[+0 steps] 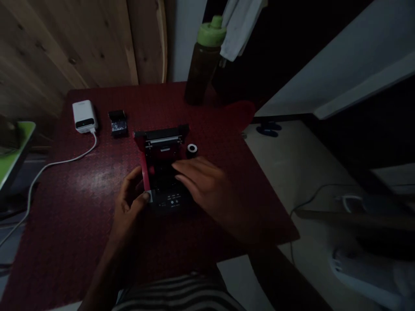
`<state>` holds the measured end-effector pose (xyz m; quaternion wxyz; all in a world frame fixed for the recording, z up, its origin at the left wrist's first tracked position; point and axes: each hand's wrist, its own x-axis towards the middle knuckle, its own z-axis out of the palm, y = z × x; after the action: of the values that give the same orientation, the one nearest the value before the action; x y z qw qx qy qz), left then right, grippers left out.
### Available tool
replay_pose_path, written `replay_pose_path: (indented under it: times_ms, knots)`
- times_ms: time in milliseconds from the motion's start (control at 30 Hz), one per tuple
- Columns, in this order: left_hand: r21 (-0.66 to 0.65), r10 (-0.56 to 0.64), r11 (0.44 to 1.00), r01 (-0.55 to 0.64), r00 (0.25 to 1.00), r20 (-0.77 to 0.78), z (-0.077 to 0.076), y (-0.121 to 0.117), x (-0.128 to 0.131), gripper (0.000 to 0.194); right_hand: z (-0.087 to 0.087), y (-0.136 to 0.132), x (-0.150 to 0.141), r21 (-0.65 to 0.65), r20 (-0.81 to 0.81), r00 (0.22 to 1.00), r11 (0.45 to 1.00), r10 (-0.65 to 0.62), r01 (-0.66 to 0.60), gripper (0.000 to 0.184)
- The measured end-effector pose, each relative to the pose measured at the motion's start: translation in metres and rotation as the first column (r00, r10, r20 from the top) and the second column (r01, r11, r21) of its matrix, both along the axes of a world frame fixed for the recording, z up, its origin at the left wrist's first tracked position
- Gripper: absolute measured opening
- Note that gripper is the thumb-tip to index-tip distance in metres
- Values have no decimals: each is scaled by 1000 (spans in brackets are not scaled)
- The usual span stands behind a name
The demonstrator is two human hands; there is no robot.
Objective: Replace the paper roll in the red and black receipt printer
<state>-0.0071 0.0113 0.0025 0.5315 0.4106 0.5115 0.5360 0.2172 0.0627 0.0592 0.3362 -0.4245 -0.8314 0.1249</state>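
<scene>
A small red and black printer sits on the table with its lid raised and its dark inner compartment facing up. My left hand grips its left side, thumb on the front corner and fingers along the outer wall. From the right, my right hand reaches over the compartment, its fingers stretched out and slightly apart. Nothing shows between them, though the inside is too dark to make out. Just behind that hand stands a small black roll with a white ring-shaped end.
A dark ribbon piece lies at the back left, beside a white power bank whose white cable runs off the left edge. A green-capped bottle stands at the back of the red table.
</scene>
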Motion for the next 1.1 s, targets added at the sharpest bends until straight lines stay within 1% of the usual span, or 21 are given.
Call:
replay_pose_path:
  times_ms: [33, 100, 167, 267, 333, 400, 467, 533, 567, 600, 667, 733, 800, 833, 900, 967, 1033, 1100]
  knots:
    - [11, -1, 1000, 1, 1000, 5, -1, 0, 0, 61, 4, 12, -9, -63, 124, 990, 997, 61, -53, 26]
    - [14, -8, 1000, 8, 999, 39, -4, 0, -1, 64, 7, 31, -27, -184, 340, 931, 980, 133, -73, 25]
    - [6, -21, 1000, 21, 997, 73, -5, 0, -2, 66, 4, 42, -41, -227, 447, 881, 973, 153, -54, 29]
    - [-8, -24, 1000, 25, 997, 78, -5, -1, -2, 68, -2, 48, -51, -213, 469, 869, 975, 158, -62, 34]
    - [-12, -25, 1000, 26, 996, 82, -4, -1, -3, 68, -2, 48, -53, -206, 482, 862, 977, 157, -62, 34]
    - [-17, -30, 999, 32, 995, 93, -4, 0, -3, 68, 5, 46, -52, -199, 498, 856, 979, 139, -44, 33]
    - [-23, -26, 999, 28, 996, 89, -3, 0, -2, 67, 15, 41, -49, -177, 504, 855, 984, 122, -36, 31]
    - [-24, -14, 1000, 15, 997, 70, -1, -1, -1, 66, 27, 33, -39, -139, 461, 881, 989, 108, -49, 25]
    - [-24, -7, 1000, 9, 998, 62, 0, -1, -1, 66, 33, 27, -31, -120, 401, 911, 991, 99, -55, 23]
    - [-25, -2, 1000, 4, 998, 56, 1, -2, 0, 66, 37, 21, -21, -111, 311, 946, 992, 90, -58, 21]
    - [-39, 2, 999, 0, 999, 49, 2, -3, 0, 65, 43, 6, 6, -141, 82, 995, 989, 53, -41, 24]
    - [-54, 9, 999, -7, 1000, 30, 3, -3, -1, 64, 42, -10, 36, -227, -126, 991, 974, -35, 5, 26]
    - [-55, 25, 998, -25, 1000, 7, 3, -3, -2, 63, 31, -27, 62, -342, -240, 957, 937, -161, 72, 26]
    - [-56, 32, 998, -32, 999, -4, 3, -2, -3, 63, 23, -34, 72, -398, -265, 938, 911, -223, 104, 27]
    - [-60, 38, 997, -39, 999, -24, 5, -1, -3, 63, 0, -45, 82, -499, -278, 907, 855, -315, 144, 27]
    - [-70, 34, 997, -37, 999, -39, 6, 0, -3, 62, -27, -49, 80, -559, -290, 888, 816, -358, 146, 28]
    - [-67, 24, 997, -28, 999, -46, 8, 1, -2, 61, -51, -48, 71, -580, -318, 876, 805, -362, 122, 28]
    - [-57, 13, 998, -16, 999, -51, 9, 2, -2, 59, -68, -44, 62, -585, -340, 872, 805, -353, 99, 30]
